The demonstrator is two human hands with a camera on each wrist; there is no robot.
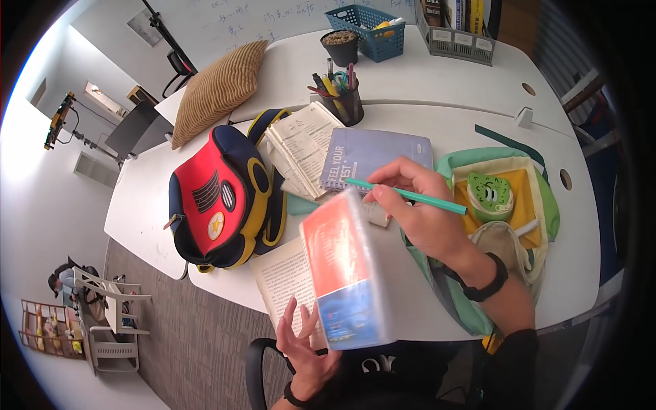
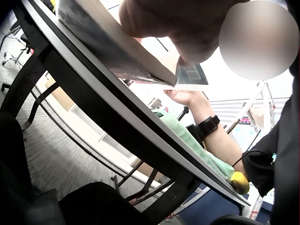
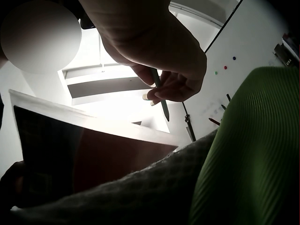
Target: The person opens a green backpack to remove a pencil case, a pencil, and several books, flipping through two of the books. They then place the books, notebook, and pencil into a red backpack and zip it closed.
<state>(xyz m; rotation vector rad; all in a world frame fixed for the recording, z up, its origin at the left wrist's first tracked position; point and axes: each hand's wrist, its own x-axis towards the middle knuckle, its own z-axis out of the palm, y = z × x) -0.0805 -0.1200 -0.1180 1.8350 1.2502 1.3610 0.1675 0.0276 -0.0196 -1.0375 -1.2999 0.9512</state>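
Note:
In the head view my right hand (image 1: 427,212) pinches a teal-green pencil (image 1: 434,199) between thumb and fingers, above a book. Its tapered end points down in the right wrist view. The book (image 1: 338,253) has a red and blue cover and stands tilted up, blurred at its right side. Printed pages (image 1: 283,280) lie spread to its left. My left hand (image 1: 307,352) is at the book's lower edge, fingers spread over the page and thumb by the cover's bottom. In the left wrist view the left hand (image 2: 178,28) overlaps the book (image 2: 117,51).
A red and navy backpack (image 1: 222,198) stands at left. A purple spiral notebook (image 1: 376,154), loose-leaf pages (image 1: 307,140) and a pen holder (image 1: 348,106) are behind. At right lies a green bag (image 1: 444,164) with a green plush item (image 1: 488,195). A blue basket (image 1: 379,44) stands farther back.

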